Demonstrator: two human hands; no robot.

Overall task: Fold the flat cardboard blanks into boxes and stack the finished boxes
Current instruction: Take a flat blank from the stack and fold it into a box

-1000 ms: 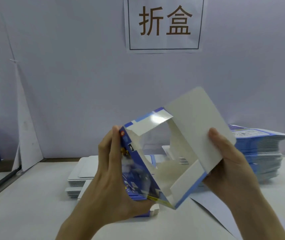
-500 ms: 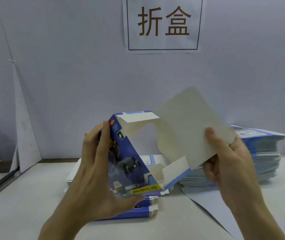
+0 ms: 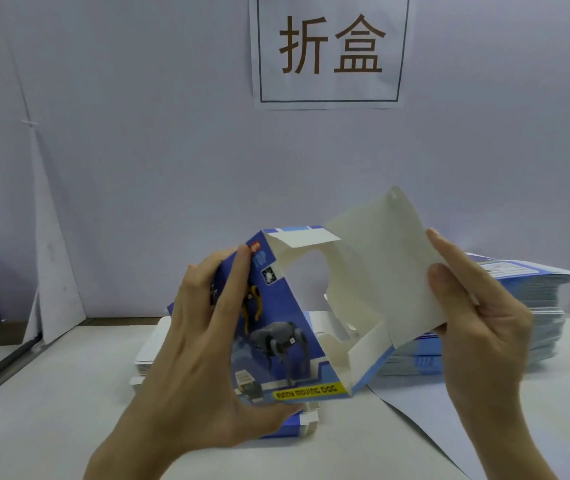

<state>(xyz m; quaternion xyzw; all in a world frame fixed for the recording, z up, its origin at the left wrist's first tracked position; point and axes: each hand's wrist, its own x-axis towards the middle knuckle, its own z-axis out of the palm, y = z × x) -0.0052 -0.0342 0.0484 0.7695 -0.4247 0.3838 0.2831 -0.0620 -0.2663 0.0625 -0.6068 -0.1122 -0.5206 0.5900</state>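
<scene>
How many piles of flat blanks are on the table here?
2: a blue-printed pile at the right of the table, and a white pile centre-left, partly behind the held box, which may hide more.

**Box turned, printed face brought round**

The box point(image 3: 276, 327), seen nearly edge-on a second ago, has been rotated so that its blue printed panel and yellow strip point(image 3: 308, 391) are now presented to the camera, and it has been carried toward 9 o'clock. The left hand point(image 3: 193, 358) has been moved with it toward 8 o'clock, its fingers spread wider across that panel. The white flap point(image 3: 387, 265) has been tilted back toward 1 o'clock, and the right hand point(image 3: 477, 323) has been shifted up its 3 o'clock edge. More of the finished box point(image 3: 297, 424) at 6 o'clock has been uncovered.
</scene>
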